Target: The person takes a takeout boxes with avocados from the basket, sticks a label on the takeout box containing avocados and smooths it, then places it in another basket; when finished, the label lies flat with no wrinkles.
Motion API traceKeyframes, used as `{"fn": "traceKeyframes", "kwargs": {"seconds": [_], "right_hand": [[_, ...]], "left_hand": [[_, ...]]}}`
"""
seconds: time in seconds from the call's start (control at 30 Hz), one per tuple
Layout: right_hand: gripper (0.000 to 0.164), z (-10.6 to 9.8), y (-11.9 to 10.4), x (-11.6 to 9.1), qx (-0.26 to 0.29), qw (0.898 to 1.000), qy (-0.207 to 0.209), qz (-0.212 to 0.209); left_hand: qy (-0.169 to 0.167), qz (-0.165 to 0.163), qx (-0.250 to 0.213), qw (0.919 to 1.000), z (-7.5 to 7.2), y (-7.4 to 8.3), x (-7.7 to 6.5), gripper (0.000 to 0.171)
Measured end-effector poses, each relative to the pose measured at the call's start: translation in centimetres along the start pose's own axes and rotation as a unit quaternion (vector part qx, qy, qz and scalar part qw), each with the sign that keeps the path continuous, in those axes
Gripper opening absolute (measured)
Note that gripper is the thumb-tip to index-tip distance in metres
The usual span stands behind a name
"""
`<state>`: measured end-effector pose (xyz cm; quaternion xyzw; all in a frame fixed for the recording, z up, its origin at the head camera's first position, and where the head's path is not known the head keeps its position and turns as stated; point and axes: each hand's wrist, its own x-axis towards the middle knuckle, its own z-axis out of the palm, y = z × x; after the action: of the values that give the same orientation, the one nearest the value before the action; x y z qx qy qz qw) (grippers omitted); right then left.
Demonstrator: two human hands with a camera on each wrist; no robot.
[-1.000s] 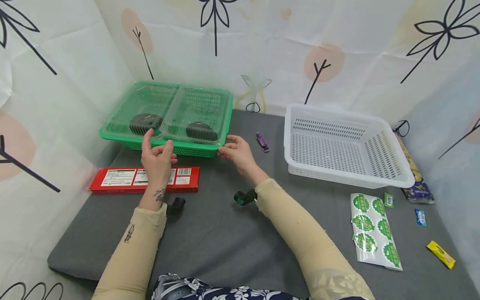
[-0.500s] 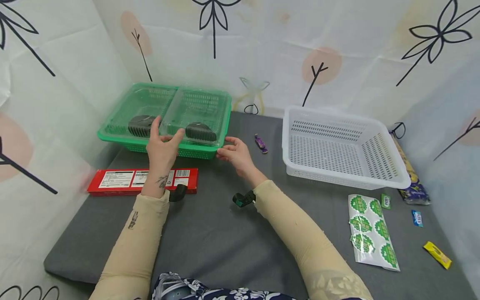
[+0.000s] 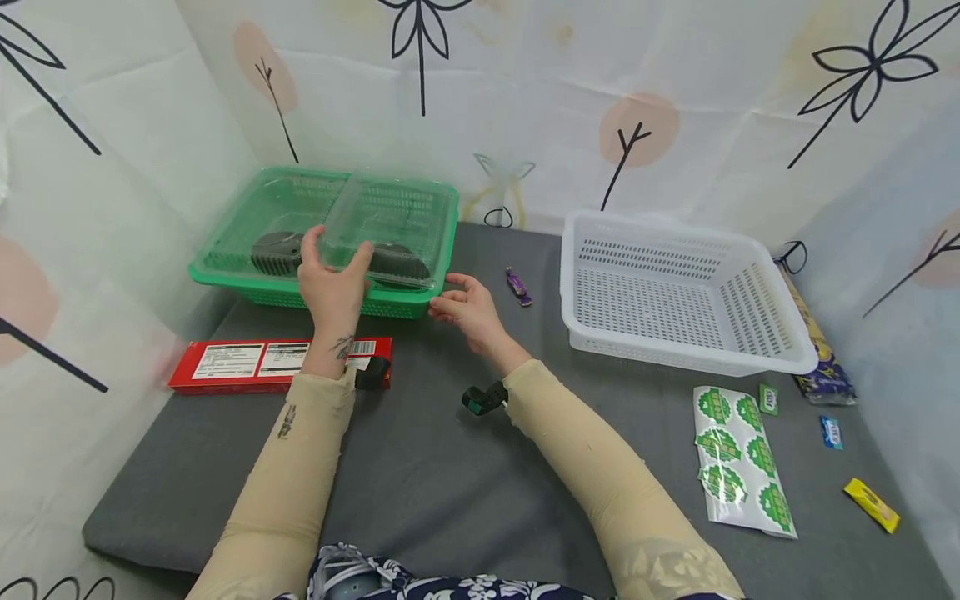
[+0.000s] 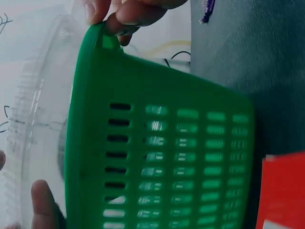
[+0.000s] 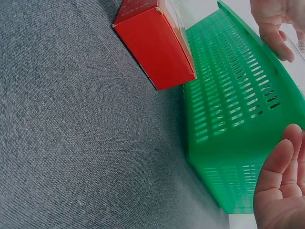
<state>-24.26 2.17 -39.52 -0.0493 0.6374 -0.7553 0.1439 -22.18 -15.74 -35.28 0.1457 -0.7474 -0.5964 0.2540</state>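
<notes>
Two clear plastic containers sit side by side in a green basket (image 3: 262, 293), at the back left in the head view. A dark rounded thing (image 3: 276, 252) shows through the left one, another dark thing (image 3: 399, 265) through the right one. My left hand (image 3: 332, 292) is over the basket's front, thumb and forefinger spread at the right container (image 3: 412, 212). In the left wrist view its fingertip (image 4: 43, 202) stands up beside the clear plastic. My right hand (image 3: 471, 312) pinches the basket's front right corner rim, thumb on top and fingers below.
A red box (image 3: 281, 367) lies before the basket. To the right are a white basket (image 3: 675, 354), a purple-wrapped sweet (image 3: 517, 285), a sheet of green stickers (image 3: 742, 462), small green (image 3: 768, 398) and blue (image 3: 831, 432) packets, a yellow packet (image 3: 870, 504) and a purple-gold bag (image 3: 828, 375).
My left hand has moved right and forward, from the gap between the containers to the right one, whose left side now sits slightly further left. My right hand has stayed at the corner.
</notes>
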Motion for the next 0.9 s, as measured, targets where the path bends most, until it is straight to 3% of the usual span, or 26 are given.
{"fn": "traceKeyframes", "kwargs": {"seconds": [0.13,0.27,0.4,0.53,0.6,0.67,0.77,0.9], "right_hand": [[0.045,0.0,0.0,0.0,0.0,1.0,0.001,0.002],[0.044,0.1,-0.1,0.1,-0.001,1.0,0.005,0.007],[0.045,0.1,-0.2,0.1,0.0,1.0,0.005,0.012],[0.045,0.2,-0.2,0.0,0.001,1.0,0.005,0.01],[0.045,0.2,-0.2,0.0,0.0,1.0,0.004,0.008],[0.045,0.2,-0.1,0.0,0.0,1.0,0.003,0.005],[0.044,0.1,0.1,0.0,0.0,1.0,0.001,0.003],[0.044,0.1,0.1,0.0,0.0,1.0,-0.001,0.001]], "left_hand": [[0.024,-0.01,-0.068,0.9974,0.5,0.5,-0.2,0.062],[0.053,-0.025,-0.146,0.9876,1.3,0.3,-0.1,0.056],[0.064,-0.041,-0.226,0.9712,2.4,-3.3,2.2,0.059],[0.069,-0.061,-0.243,0.9657,3.1,-6.2,4.4,0.062],[0.07,-0.067,-0.245,0.9646,3.2,-6.6,4.8,0.061],[0.071,-0.07,-0.248,0.9636,3.3,-6.7,4.8,0.062],[0.067,-0.081,-0.289,0.9516,3.1,-5.5,4.2,0.06],[0.076,-0.071,-0.301,0.9479,2.6,-0.9,1.6,0.054]]}}
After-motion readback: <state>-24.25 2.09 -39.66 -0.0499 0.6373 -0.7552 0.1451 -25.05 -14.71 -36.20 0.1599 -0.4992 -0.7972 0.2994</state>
